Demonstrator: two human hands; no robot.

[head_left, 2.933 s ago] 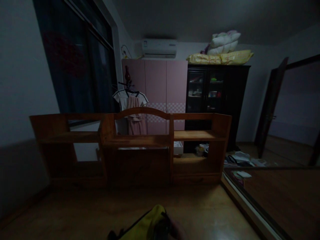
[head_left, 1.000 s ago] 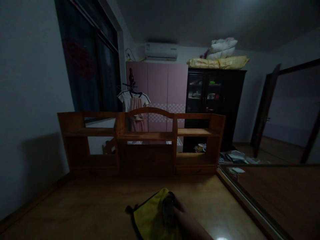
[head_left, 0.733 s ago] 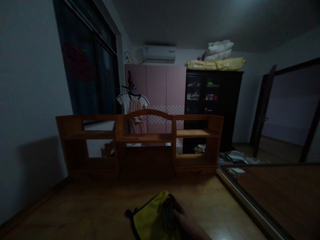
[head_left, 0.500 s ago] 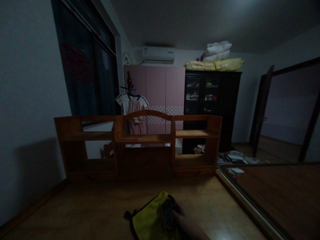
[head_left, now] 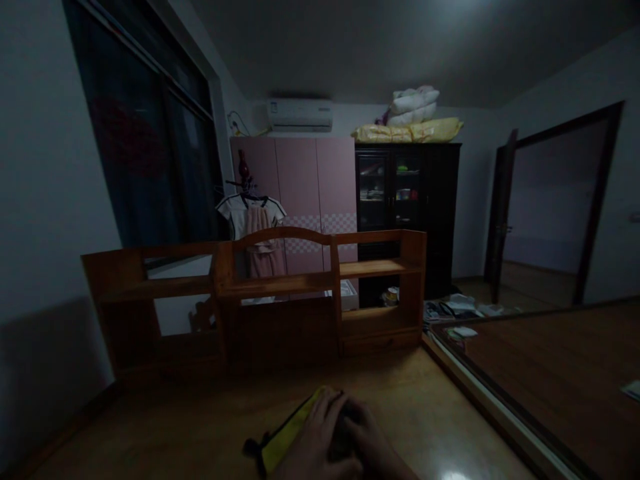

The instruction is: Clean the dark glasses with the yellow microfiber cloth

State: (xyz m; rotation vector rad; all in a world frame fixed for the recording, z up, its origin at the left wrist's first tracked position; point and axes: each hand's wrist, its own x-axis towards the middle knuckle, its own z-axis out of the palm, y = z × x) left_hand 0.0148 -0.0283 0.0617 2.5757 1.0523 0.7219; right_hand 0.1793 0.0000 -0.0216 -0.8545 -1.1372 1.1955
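Observation:
A yellow cloth (head_left: 285, 437) with a dark edge lies on the wooden desk top (head_left: 200, 427) at the bottom middle. My left hand (head_left: 313, 437) rests on top of it, fingers curled down over the cloth. Touching it on the right is my right hand (head_left: 367, 437), closed round a small dark object (head_left: 344, 427) that sits on the cloth. The dim light keeps me from making out what that object is.
A wooden shelf unit (head_left: 280, 287) stands along the back of the desk. A wall with a dark window (head_left: 145, 147) is at the left. A second wooden surface (head_left: 550, 360) lies at the right, past a raised edge. Behind are a pink wardrobe (head_left: 300, 187), a black cabinet (head_left: 405, 200) and an open doorway (head_left: 550, 207).
My left hand has come in and now covers the yellow cloth. My right hand stays on the dark object. The view has shifted a little to the right.

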